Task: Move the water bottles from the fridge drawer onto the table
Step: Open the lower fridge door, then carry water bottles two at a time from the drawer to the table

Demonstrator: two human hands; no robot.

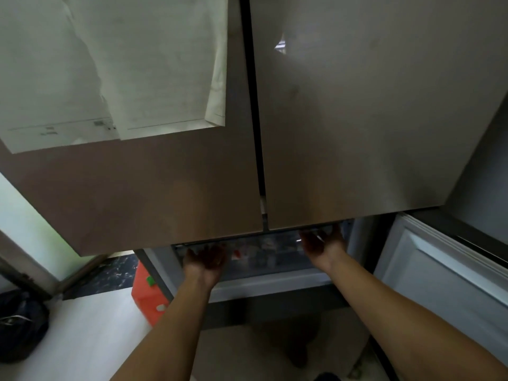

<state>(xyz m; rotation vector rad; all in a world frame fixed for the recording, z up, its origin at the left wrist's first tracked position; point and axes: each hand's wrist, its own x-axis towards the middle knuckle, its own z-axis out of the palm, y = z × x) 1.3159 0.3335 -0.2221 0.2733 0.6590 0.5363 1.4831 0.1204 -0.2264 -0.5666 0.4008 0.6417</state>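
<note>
Steel upper doors overhang the drawer, left hand and right hand beneath.

Bare left hand and bare right hand, each on a forearm that was uncovered as far as the view reached; both hands were shadowed.

White paper sheets hang on the upper left door, an orange container stands on the pale floor, and a dark bag lies at the left edge.
</note>
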